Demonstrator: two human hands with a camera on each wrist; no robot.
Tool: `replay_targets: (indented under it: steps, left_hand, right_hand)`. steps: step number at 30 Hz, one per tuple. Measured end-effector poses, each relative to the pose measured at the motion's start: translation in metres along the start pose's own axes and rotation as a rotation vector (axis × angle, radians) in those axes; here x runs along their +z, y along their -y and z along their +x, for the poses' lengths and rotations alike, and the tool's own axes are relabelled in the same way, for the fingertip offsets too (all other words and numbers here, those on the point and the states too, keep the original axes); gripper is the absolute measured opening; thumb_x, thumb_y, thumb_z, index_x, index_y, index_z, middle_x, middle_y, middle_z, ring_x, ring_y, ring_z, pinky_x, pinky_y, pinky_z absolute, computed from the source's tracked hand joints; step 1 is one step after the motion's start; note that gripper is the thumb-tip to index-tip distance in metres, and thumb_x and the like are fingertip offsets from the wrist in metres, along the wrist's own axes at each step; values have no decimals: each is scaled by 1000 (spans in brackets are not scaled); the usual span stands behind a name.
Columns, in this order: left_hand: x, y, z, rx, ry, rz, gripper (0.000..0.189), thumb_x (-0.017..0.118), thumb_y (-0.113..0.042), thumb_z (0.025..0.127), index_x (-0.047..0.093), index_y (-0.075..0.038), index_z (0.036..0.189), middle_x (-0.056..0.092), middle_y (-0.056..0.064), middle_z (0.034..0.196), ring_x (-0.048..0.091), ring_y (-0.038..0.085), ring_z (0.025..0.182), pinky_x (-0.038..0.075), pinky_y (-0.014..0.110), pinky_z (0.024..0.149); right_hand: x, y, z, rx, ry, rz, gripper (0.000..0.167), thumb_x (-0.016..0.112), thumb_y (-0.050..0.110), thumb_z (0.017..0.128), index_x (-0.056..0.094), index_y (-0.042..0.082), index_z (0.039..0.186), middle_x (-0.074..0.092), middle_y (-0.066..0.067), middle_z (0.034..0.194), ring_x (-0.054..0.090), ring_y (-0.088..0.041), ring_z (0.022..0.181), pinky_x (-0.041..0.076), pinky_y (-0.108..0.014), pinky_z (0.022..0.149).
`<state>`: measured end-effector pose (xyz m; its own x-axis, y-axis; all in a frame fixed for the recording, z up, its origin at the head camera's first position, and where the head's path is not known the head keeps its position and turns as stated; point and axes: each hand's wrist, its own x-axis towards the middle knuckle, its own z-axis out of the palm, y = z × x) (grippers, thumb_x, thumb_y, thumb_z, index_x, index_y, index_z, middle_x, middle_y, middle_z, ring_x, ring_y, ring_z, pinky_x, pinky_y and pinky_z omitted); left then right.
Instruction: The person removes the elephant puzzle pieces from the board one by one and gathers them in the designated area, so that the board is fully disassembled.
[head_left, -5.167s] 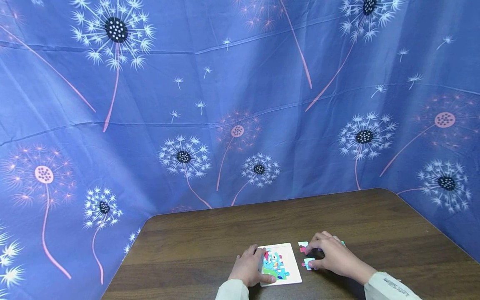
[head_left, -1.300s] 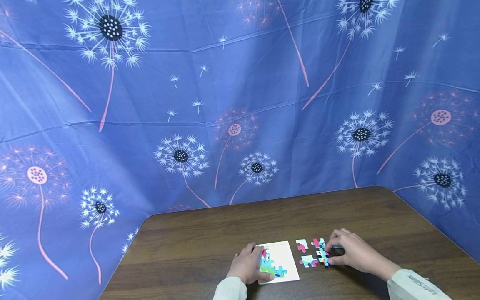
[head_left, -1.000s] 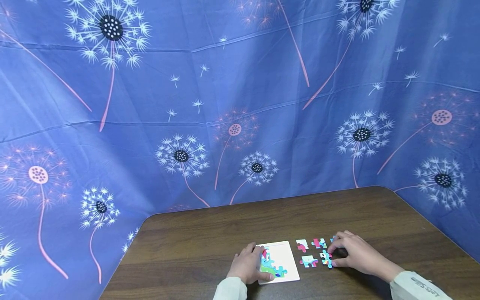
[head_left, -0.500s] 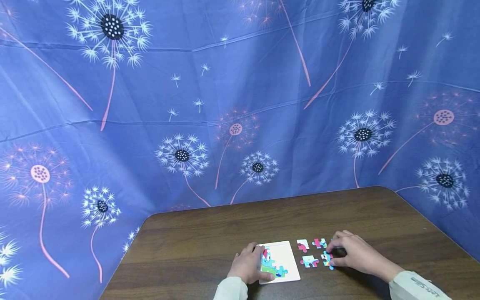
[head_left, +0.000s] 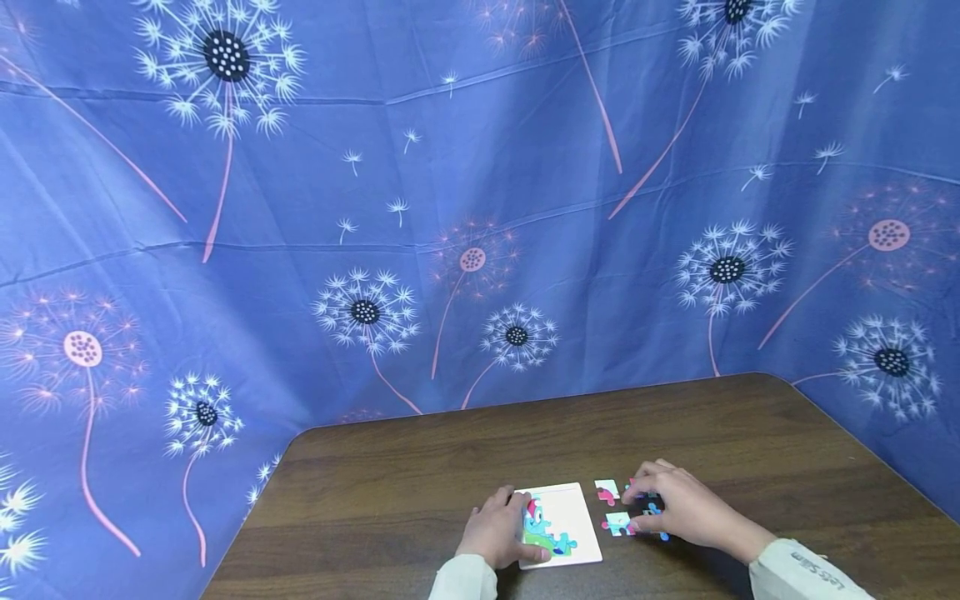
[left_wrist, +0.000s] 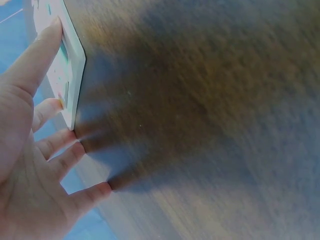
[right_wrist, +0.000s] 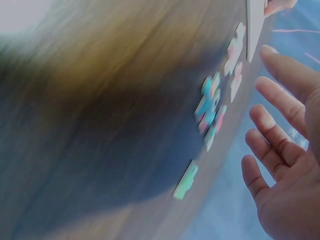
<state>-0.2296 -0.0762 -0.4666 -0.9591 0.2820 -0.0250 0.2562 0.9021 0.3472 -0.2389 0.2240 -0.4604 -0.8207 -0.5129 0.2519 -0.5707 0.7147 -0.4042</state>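
A white square puzzle board (head_left: 581, 525), partly filled with a colourful cartoon picture, lies on the table. My left hand (head_left: 493, 529) rests at its left side, thumb on the board's face; in the left wrist view the outer fingertips touch the table. My right hand (head_left: 678, 504) is over the loose jigsaw pieces to the board's right, its fingers spread with nothing between them. A white-and-pink piece (head_left: 606, 492) and a white-and-blue piece (head_left: 618, 524) lie nearest the board. A blue piece (right_wrist: 207, 102) shows in the right wrist view, mostly hidden by my hand in the head view.
The brown wooden table (head_left: 420, 492) runs back to a blue dandelion-print curtain (head_left: 420, 208). A green piece (right_wrist: 186, 181) lies apart from the others in the right wrist view.
About five seconds ago the board's picture held an additional piece in its middle. My right hand has let go of the blue piece and moved left. My left hand stays on the board.
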Motion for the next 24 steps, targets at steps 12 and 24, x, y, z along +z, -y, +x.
replay_targets:
  steps: [12,24]
  left_hand:
    - [0,0,0,2,-1,24,80,91,-46,71,62,-11,136,56,17,139,55,39,126,46,63,101]
    - [-1,-1,1,-6,13,43,80,90,-48,72,61,-11,136,56,17,139,55,39,126,46,62,101]
  right_hand:
    - [16,21,15,-60,-28,56,23,86,39,80,77,24,97,63,19,96,57,-9,93,49,-41,79]
    - [29,41,28,-63,24,121,25,86,38,80,77,22,98,63,16,97,57,-8,93,51,-37,78]
